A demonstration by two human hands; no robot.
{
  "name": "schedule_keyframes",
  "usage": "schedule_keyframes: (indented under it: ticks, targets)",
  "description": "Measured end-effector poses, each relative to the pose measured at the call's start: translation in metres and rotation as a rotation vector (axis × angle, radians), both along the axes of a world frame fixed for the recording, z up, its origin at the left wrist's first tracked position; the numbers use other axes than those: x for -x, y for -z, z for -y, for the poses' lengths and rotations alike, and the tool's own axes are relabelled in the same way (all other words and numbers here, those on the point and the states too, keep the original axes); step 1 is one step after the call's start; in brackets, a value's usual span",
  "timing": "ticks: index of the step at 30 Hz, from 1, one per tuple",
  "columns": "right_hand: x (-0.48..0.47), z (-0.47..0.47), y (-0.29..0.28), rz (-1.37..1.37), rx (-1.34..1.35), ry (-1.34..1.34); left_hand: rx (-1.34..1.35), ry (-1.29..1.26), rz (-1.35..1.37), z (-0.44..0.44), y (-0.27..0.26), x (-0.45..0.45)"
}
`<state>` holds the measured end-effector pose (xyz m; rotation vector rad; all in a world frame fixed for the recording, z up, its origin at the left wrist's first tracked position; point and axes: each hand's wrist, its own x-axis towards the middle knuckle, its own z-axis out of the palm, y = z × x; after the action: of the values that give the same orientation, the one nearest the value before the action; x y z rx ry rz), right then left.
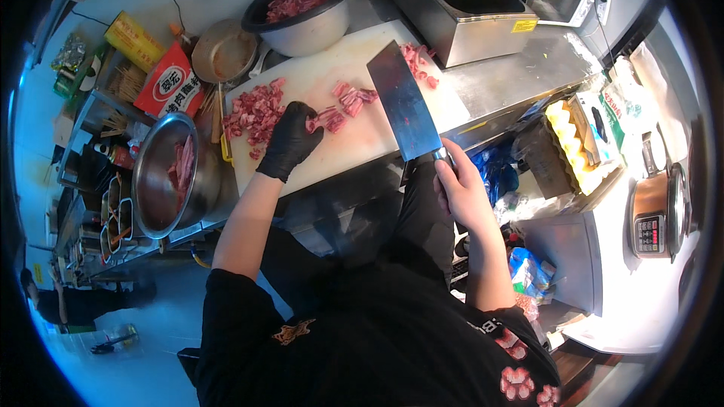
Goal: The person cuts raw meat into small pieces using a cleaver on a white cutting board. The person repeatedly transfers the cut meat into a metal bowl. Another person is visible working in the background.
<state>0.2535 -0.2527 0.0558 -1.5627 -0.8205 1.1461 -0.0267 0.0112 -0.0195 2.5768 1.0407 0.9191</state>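
Note:
A Chinese cleaver (404, 104) with a broad dark blade is in my bare right hand (466, 183), which grips its handle. The blade is raised over the right part of a white cutting board (317, 161). My left hand (291, 138), in a black glove, pinches the near end of some cut raw meat strips (330, 119) on the board. More cut strips (354, 98) lie just beyond them, towards the blade. A heap of diced raw meat (254, 110) is on the board's left side. Other meat pieces (416, 62) lie behind the blade, partly hidden.
Behind the board stands a large basin (305, 34) of raw meat. To the left are a steel bowl (164, 203) with meat strips, a pan (223, 51) and a red packet (169, 82). A deep fryer (481, 34) stands back right. A person (73, 302) is far left.

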Motion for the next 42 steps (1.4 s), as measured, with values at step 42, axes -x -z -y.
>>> schedule_keyframes:
  ticks: [42]
  targets:
    - [0.031,-0.084,-0.012,-0.361,-0.333,-0.134,-0.360,-0.183,0.521,-0.183,-0.202,-0.079]
